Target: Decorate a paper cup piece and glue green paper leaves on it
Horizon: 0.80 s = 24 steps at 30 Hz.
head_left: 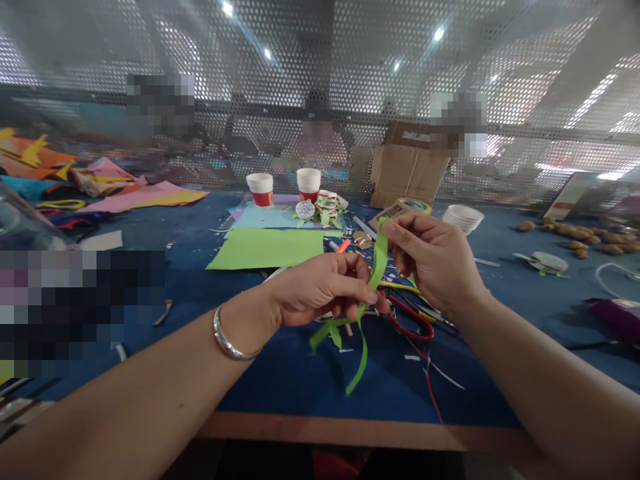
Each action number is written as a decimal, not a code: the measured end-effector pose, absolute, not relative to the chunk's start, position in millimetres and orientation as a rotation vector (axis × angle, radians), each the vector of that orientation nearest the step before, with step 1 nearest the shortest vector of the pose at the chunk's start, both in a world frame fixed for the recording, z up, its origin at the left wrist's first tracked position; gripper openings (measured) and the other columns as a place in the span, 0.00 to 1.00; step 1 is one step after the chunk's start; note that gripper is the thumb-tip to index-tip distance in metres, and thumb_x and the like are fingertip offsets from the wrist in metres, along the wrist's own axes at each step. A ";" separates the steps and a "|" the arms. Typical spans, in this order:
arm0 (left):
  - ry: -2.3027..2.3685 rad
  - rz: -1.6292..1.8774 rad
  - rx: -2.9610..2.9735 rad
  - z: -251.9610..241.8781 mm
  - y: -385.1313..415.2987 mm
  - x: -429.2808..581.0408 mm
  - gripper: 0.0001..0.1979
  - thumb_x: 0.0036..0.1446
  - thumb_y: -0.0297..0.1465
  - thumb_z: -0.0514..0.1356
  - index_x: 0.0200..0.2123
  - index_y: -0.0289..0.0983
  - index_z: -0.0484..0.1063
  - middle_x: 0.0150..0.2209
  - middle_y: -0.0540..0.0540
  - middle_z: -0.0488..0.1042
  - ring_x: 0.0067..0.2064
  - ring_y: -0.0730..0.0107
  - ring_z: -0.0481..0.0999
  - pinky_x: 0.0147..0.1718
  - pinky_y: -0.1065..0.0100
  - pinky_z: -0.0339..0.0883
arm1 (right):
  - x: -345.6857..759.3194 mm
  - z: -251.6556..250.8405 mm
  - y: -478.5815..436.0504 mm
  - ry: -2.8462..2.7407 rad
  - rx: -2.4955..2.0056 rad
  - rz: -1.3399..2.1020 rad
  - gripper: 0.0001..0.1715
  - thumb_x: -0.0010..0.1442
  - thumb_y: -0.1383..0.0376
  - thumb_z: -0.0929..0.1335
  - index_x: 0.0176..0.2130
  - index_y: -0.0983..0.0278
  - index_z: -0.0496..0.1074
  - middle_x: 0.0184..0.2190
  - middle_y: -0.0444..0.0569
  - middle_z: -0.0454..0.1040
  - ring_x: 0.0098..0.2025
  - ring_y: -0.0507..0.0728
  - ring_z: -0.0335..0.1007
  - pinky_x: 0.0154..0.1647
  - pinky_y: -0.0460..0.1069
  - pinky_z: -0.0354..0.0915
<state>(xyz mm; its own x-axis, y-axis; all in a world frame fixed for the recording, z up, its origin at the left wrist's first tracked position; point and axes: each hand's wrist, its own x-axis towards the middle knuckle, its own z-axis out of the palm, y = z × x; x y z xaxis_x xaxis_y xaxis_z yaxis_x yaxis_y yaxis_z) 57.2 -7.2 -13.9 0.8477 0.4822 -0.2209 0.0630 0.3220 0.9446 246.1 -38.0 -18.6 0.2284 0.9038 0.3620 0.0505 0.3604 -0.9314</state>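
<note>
A narrow green paper strip [380, 261] runs between my two hands above the blue table. Its upper end is pinched by my right hand [430, 257], thumb against fingers. Lower down, my left hand [327, 287] grips the strip between thumb and fingers, and thin green ends dangle below it. Red-handled scissors [417, 327] lie on the table just beneath my hands, partly covered by them. A silver bangle [227, 337] circles my left wrist. Behind my left hand lies a green paper sheet [270, 249].
Paper cups [261, 190] and small paper turtles [330, 208] stand at the back. A cardboard box [410, 167] leans by the mesh wall. Coloured paper [145, 197] is piled left; walnut-like brown lumps [580, 233] lie right. Paper scraps surround the scissors.
</note>
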 end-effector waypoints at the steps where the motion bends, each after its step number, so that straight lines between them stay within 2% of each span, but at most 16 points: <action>1: 0.525 0.291 1.215 -14.5 -6.1 57.0 0.14 0.54 0.26 0.69 0.32 0.37 0.64 0.35 0.44 0.82 0.20 0.84 0.71 0.18 0.80 0.55 | 246.0 -18.5 -38.1 -1.189 -1.038 0.765 0.16 0.53 0.56 0.79 0.30 0.64 0.76 0.20 0.38 0.70 0.14 0.44 0.60 0.13 0.42 0.52; 6: 0.573 0.299 1.237 -16.6 -2.1 53.9 0.11 0.57 0.29 0.70 0.40 0.34 0.73 0.36 0.43 0.83 0.22 0.84 0.71 0.19 0.80 0.56 | 247.3 -17.9 -38.8 -1.164 -1.019 0.765 0.16 0.53 0.57 0.79 0.30 0.65 0.76 0.21 0.39 0.72 0.14 0.44 0.61 0.12 0.41 0.53; 10: 0.583 0.249 1.374 -17.2 -1.8 51.1 0.12 0.58 0.37 0.70 0.35 0.33 0.79 0.40 0.41 0.83 0.22 0.85 0.69 0.17 0.78 0.50 | 249.8 -19.4 -37.9 -1.179 -1.029 0.742 0.13 0.56 0.59 0.78 0.31 0.64 0.76 0.21 0.39 0.72 0.15 0.44 0.62 0.12 0.41 0.52; 13: 0.576 0.273 1.447 -19.1 -1.2 49.6 0.14 0.56 0.40 0.70 0.31 0.33 0.81 0.43 0.40 0.83 0.19 0.88 0.63 0.17 0.75 0.45 | 251.4 -20.5 -36.1 -1.174 -1.032 0.742 0.13 0.56 0.59 0.78 0.31 0.64 0.76 0.21 0.39 0.71 0.14 0.44 0.61 0.13 0.41 0.51; 16: 0.572 0.276 1.495 -20.6 1.1 47.9 0.14 0.55 0.41 0.70 0.33 0.35 0.83 0.45 0.40 0.83 0.19 0.88 0.60 0.17 0.73 0.42 | 252.4 -20.2 -34.0 -1.149 -1.029 0.766 0.15 0.54 0.58 0.79 0.30 0.64 0.76 0.21 0.40 0.71 0.14 0.44 0.61 0.12 0.42 0.51; 19: 0.548 0.254 1.518 -19.6 2.8 46.7 0.15 0.57 0.43 0.69 0.35 0.36 0.83 0.48 0.40 0.82 0.19 0.87 0.62 0.17 0.71 0.43 | 252.8 -19.1 -32.8 -1.126 -1.016 0.788 0.16 0.52 0.57 0.79 0.30 0.65 0.76 0.21 0.40 0.72 0.14 0.44 0.61 0.12 0.42 0.51; 21: 0.540 0.248 1.541 -18.1 2.6 46.5 0.16 0.58 0.44 0.67 0.38 0.37 0.84 0.46 0.41 0.82 0.19 0.86 0.63 0.18 0.71 0.44 | 252.8 -18.4 -32.8 -1.120 -1.009 0.799 0.15 0.53 0.58 0.79 0.29 0.65 0.76 0.21 0.40 0.72 0.14 0.44 0.61 0.12 0.42 0.52; 24: 0.583 0.250 1.587 -17.2 1.2 47.1 0.18 0.59 0.46 0.66 0.40 0.37 0.84 0.29 0.46 0.78 0.20 0.82 0.62 0.18 0.72 0.45 | 252.2 -18.3 -33.9 -1.122 -1.003 0.798 0.14 0.54 0.59 0.78 0.29 0.65 0.76 0.20 0.40 0.71 0.14 0.44 0.61 0.13 0.42 0.51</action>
<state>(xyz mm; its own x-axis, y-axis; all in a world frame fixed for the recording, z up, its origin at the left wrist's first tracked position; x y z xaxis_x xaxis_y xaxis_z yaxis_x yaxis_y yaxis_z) 47.1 1.2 -17.2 0.8432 0.5052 -0.1837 0.2159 -0.0053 0.9764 252.2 -33.9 -18.3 0.2606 0.9034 0.3406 -0.0253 0.3590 -0.9330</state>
